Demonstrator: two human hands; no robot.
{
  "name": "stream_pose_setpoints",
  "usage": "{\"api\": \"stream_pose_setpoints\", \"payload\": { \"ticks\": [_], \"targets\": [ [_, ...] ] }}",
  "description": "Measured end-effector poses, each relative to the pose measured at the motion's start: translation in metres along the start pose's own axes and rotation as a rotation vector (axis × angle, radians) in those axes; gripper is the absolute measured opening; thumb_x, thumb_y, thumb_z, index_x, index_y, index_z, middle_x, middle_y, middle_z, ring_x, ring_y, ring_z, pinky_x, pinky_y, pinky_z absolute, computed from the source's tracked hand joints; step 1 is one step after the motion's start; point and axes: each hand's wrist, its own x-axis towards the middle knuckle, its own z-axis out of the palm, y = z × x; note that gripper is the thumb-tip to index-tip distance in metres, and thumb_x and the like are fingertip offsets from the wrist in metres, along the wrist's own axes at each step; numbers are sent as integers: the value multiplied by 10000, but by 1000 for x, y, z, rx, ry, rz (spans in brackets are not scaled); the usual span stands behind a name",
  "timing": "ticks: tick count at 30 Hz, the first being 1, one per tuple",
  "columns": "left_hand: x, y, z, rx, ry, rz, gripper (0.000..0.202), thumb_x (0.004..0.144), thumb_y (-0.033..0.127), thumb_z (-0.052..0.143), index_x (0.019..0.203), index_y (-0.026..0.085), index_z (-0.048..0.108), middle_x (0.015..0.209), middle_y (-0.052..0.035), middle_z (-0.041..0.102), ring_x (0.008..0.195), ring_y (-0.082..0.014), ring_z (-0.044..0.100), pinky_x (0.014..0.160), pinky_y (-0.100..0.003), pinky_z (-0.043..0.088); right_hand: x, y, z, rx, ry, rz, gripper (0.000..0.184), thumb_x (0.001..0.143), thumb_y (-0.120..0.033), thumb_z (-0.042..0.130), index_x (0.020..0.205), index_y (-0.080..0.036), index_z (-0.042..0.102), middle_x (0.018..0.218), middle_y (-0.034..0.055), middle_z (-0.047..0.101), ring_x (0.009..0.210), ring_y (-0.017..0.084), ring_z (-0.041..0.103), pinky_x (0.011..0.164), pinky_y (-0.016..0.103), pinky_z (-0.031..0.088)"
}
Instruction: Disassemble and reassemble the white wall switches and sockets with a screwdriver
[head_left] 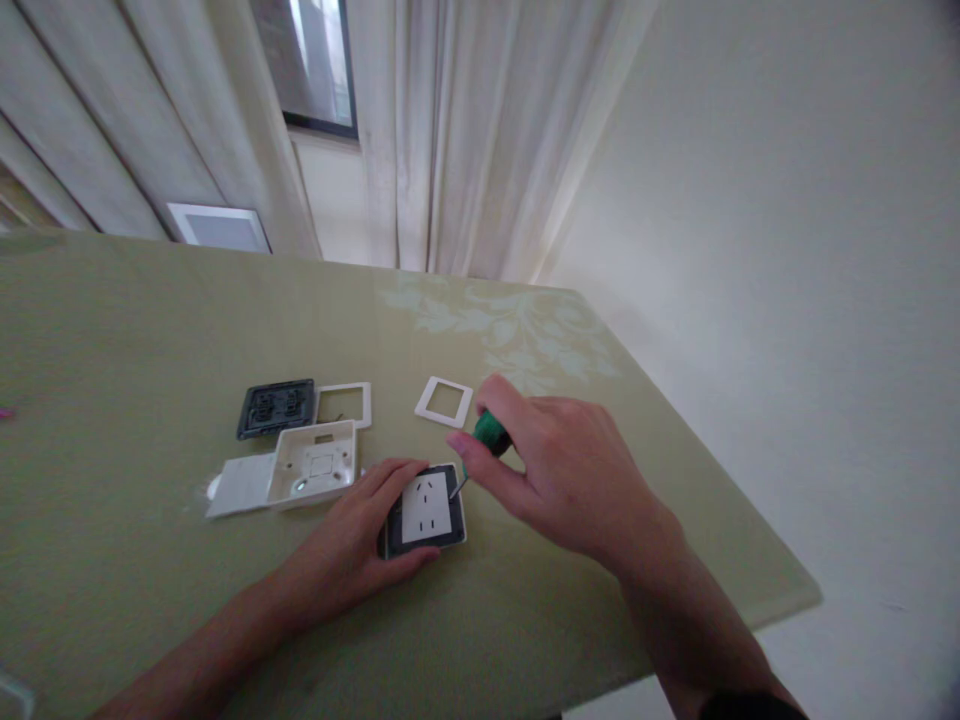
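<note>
My left hand grips a wall socket by its left side, fingers over the top edge and thumb along the bottom. The socket has a white face with slots, a dark surround and a white box beneath it. In my right hand is a screwdriver with a green handle, held tilted. Its metal shaft reaches down to the dark right edge of the socket. Whether the tip sits in a screw is too small to tell. Just beyond my right hand lies a white square frame.
Left of my hands, an open white back box rests partly over a flat white piece. Behind it are a dark socket plate and another white frame. The table ends at the right near a wall.
</note>
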Motion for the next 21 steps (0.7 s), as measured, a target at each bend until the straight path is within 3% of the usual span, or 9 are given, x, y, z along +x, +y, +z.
{"api": "stream_pose_setpoints", "payload": {
  "ticks": [2,6,8,10,14,16,19,21],
  "targets": [
    [0,-1,0,11,0,0,748,938,458,796,1578,302,443,1532,-123,609,1358,-361,653,1138,-522,574,2,3,1,-52,-19,62,377,1133,-540,461,1034,-219,633,745,17,709,645,193,611,611,323,270],
    [0,-1,0,22,-13,6,750,948,477,787,1584,312,425,1530,-114,605,1365,-354,643,1143,-512,570,0,7,-3,79,-80,-201,204,1136,-336,470,1120,-197,620,1012,62,760,923,230,694,808,336,426],
    [0,-2,0,24,-23,5,751,954,484,782,1586,319,411,1537,-115,594,1367,-352,639,1139,-514,571,-1,8,-3,122,-69,-232,183,1102,-294,505,1192,-171,605,1086,89,756,1013,253,696,879,359,449],
    [0,-1,0,26,-32,1,752,958,484,778,1588,322,401,1541,-118,589,1363,-353,641,1131,-517,575,2,9,-1,107,-52,-151,206,1089,-330,526,1192,-170,603,1033,84,761,940,253,707,815,354,447],
    [0,-1,0,33,-17,5,758,956,473,781,1592,322,398,1543,-113,593,1365,-354,643,1139,-519,572,9,14,4,-56,-1,83,370,1116,-546,493,1027,-211,623,762,37,717,685,236,659,649,338,352],
    [0,-1,0,34,-17,9,759,955,475,783,1593,319,402,1545,-114,591,1368,-352,641,1143,-519,570,9,14,3,10,-24,-20,299,1132,-467,490,1050,-211,621,847,43,736,769,233,673,709,341,402],
    [0,-1,0,32,-19,17,752,952,475,787,1583,310,412,1538,-122,593,1367,-355,642,1139,-525,573,5,12,1,185,-64,-301,165,1118,-299,492,1180,-182,591,1110,89,741,1008,229,659,900,347,464],
    [1,-2,0,26,-9,22,752,949,467,790,1581,308,415,1533,-126,599,1368,-359,642,1138,-530,574,3,11,0,194,-60,-331,174,1095,-280,503,1201,-169,584,1142,107,736,1037,233,648,909,345,469]
  ]
}}
